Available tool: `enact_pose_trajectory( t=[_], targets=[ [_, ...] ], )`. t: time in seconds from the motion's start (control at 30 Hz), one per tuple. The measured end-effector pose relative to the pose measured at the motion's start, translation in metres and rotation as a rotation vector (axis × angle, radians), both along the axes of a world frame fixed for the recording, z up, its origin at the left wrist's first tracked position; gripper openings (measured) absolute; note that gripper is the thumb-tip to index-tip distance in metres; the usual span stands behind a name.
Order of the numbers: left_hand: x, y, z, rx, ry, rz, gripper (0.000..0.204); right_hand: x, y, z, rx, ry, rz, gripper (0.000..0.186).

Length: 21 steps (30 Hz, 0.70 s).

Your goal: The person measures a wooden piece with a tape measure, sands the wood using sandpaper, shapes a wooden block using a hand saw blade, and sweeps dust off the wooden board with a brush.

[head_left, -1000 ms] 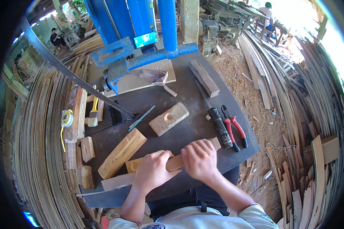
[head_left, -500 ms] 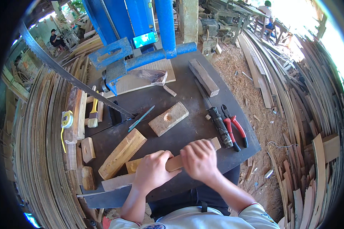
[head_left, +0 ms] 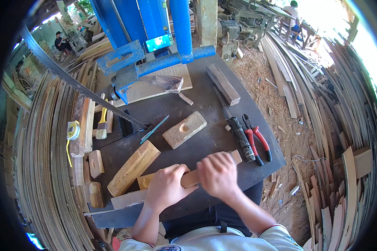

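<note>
Grip unchanged: left hand [head_left: 167, 187] and right hand [head_left: 218, 175], fingers curled around near wooden bar [head_left: 190, 179]; same step, apparently.

Daylight [head_left: 329, 16] is flooding in at the upper right. Shavings [head_left: 255, 75] are littering the brown floor [head_left: 287, 167]. A pale post [head_left: 207, 25] is standing upright.

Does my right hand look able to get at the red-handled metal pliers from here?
Probably yes: the red-handled pliers lie uncovered on the right. Your right hand is curled over the brown wooden strip, though, and a dark cylindrical handle lies between, seemingly low enough to reach over.
</note>
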State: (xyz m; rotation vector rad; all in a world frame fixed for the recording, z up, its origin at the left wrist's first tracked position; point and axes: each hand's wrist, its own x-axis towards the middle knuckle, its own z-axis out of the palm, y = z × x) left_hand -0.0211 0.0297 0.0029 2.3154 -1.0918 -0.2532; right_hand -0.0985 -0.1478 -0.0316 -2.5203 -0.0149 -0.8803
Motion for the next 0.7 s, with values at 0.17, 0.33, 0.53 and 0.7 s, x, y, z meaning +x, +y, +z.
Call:
enact_pose_trajectory(
  t=[0.17,0.33,0.53,0.7],
  targets=[
    [0.001,0.000,0.000,0.037,-0.025,-0.006,0.038,-0.002,0.012,0.002,-0.055,0.033,0.067,0.010],
    [-0.002,0.001,0.000,-0.025,0.033,0.038,0.042,-0.002,-0.015,0.004,0.032,0.038,-0.044,0.010],
    [0.002,0.000,-0.001,0.034,-0.026,0.038,0.040,0.007,0.014,0.004,-0.061,0.056,0.124,0.012],
    [-0.002,0.001,0.001,0.002,0.013,0.070,0.042,0.003,-0.021,0.005,-0.053,0.002,0.083,0.011]
  ],
)
